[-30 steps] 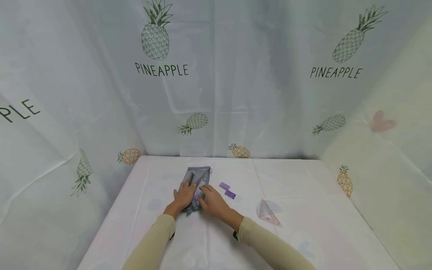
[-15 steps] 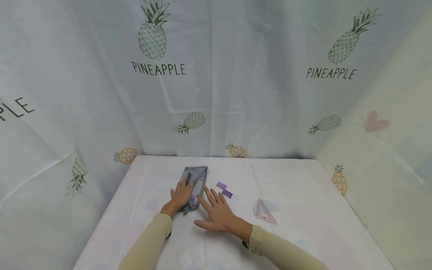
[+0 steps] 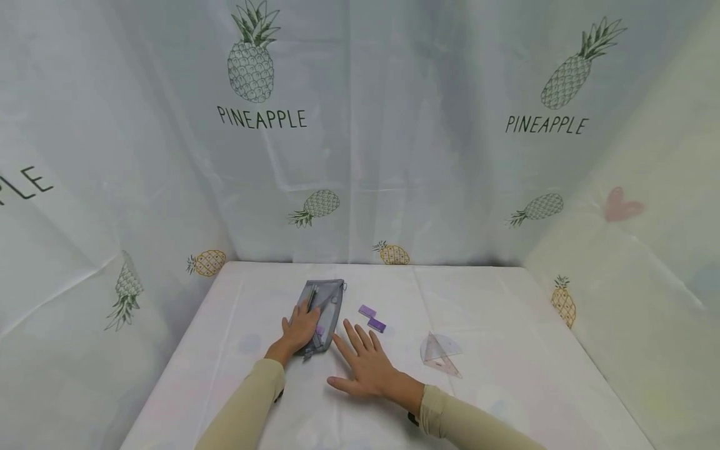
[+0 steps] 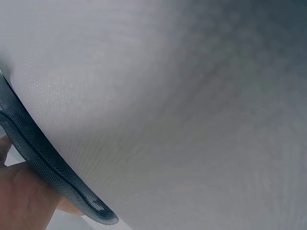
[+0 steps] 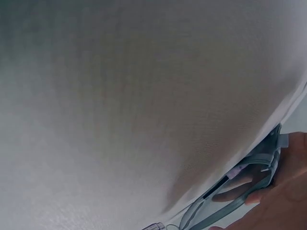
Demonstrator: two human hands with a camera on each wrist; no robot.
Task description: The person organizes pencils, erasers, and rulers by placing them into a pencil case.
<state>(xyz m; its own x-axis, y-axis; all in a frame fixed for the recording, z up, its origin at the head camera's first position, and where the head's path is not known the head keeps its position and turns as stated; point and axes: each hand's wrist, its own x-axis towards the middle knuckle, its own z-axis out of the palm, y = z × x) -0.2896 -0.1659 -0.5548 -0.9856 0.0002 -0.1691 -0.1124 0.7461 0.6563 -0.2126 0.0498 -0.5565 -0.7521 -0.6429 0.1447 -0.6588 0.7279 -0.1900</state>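
Note:
A grey see-through mesh pouch (image 3: 332, 306) lies on the table's left half. Pencil-like sticks (image 3: 312, 295) and a small purple item (image 3: 319, 330) show in it or on it; which, I cannot tell. My left hand (image 3: 300, 330) rests on the pouch's left side, fingers extended. The left wrist view catches the dark pouch edge (image 4: 53, 163) beside part of a hand. To the right, my right hand (image 3: 368, 372) is spread wide, apart from the pouch and holding nothing. In the right wrist view the pouch rim (image 5: 230, 206) appears beside part of a hand.
Two small purple blocks (image 3: 367, 311) lie right of the pouch, corner to corner. Farther right, a clear protractor (image 3: 450, 345) and a pinkish set square (image 3: 441, 362) overlap. A pineapple-printed curtain (image 3: 427, 156) hangs behind the table (image 3: 506, 331).
My right hand has lifted off the pouch, spread its fingers and drawn back to the right. My left hand stays on the pouch. The head view has shifted slightly.

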